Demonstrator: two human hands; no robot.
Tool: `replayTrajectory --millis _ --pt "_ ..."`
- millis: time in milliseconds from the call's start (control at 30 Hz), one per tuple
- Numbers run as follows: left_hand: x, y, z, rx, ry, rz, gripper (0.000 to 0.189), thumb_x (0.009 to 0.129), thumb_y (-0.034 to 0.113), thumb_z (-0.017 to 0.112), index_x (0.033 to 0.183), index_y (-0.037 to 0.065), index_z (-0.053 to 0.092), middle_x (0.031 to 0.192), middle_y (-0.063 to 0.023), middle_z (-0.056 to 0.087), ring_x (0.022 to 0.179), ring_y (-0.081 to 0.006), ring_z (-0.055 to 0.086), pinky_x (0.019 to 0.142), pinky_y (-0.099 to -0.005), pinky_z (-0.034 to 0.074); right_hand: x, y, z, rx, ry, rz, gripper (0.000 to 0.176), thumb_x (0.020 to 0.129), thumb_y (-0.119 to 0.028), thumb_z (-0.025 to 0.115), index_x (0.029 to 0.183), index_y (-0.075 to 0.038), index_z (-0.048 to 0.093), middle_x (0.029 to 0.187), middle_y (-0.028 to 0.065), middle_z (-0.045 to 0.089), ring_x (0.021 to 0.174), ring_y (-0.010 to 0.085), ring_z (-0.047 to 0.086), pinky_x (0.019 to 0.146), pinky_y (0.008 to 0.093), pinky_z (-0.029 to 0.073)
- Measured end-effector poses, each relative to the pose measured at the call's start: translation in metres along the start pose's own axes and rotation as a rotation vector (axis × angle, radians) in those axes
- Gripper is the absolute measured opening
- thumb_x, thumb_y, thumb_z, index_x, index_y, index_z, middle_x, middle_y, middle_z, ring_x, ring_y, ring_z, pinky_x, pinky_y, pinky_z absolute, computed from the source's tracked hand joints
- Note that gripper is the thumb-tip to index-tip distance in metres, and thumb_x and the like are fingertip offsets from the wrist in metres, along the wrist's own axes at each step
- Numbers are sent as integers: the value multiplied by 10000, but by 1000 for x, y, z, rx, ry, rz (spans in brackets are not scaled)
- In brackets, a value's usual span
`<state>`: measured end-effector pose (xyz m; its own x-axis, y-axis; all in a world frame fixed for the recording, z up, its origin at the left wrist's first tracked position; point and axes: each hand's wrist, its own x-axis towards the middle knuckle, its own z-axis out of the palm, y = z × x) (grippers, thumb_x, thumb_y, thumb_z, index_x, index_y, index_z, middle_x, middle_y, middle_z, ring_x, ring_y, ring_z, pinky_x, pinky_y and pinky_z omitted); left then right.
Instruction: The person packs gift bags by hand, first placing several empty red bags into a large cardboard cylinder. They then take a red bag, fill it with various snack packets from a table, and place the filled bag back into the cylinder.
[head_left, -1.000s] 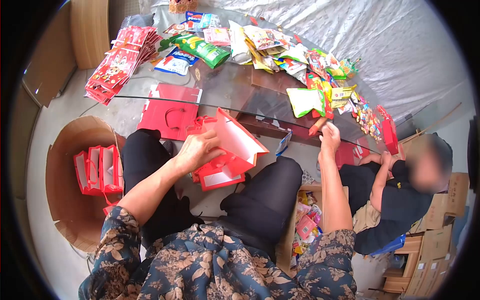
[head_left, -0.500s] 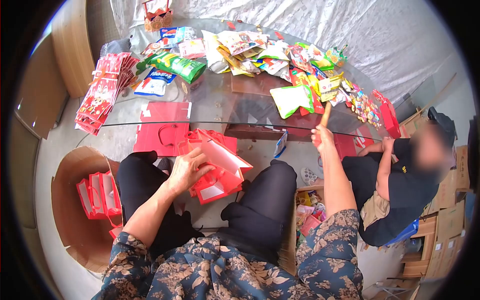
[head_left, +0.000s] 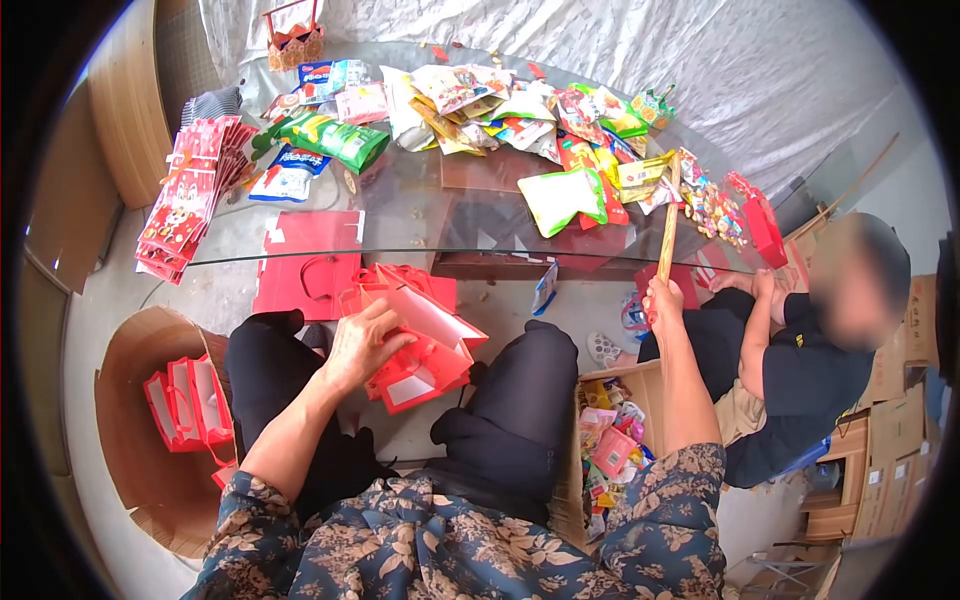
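My left hand is closed on the near rim of an upright red paper gift bag, whose open top shows a white inside. The bag hangs in front of my knees, just below the table edge. In my right hand is a wooden stick, fingers wrapped round its lower part. Its far end reaches over the glass table, overlapping a heap of small wrapped candies. Left of the stick lie a yellow snack packet and a white-and-green snack bag.
Snack bags pile along the glass table, with red printed bags stacked at its left. A round cardboard box holds red gift bags. A carton of snacks stands by my right leg; another person sits at right.
My right hand has moved slightly down and right, and the stick now shows at greater length across the candies. My left hand keeps its hold on the gift bag. The view has shifted slightly.
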<state>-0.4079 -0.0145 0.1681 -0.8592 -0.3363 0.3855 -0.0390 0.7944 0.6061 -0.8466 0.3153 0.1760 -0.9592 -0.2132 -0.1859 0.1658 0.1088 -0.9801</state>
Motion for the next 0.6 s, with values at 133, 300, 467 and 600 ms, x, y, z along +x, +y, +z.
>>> replayTrajectory --millis 133,300,467,600 --pt "-3 -2 -1 -3 24 29 218 802 176 791 936 67 658 910 -98 607 792 -351 664 653 -424 543 1 -18 0 38 19 -64 106 900 -89 625 957 -70 538 684 12 514 435 97 452 359 249 361" --pt "-4 0 -3 15 29 49 222 807 181 786 943 64 654 913 -102 603 797 -348 658 657 -427 545 17 -45 1 71 38 -180 124 907 -73 644 972 -67 539 679 9 517 439 99 458 373 255 403" --pt "-3 4 -6 -13 19 47 216 823 187 773 950 64 649 912 -107 601 794 -346 653 653 -429 547 10 -83 32 11 29 -315 132 924 -94 639 1022 -62 556 695 6 519 440 89 462 376 239 392" --pt "-5 -4 0 -5 14 48 232 800 144 798 965 53 663 952 -114 617 785 -354 649 649 -414 542 -11 -106 73 -128 -33 -363 176 923 -102 631 1078 -50 565 700 6 529 441 84 475 382 239 396"
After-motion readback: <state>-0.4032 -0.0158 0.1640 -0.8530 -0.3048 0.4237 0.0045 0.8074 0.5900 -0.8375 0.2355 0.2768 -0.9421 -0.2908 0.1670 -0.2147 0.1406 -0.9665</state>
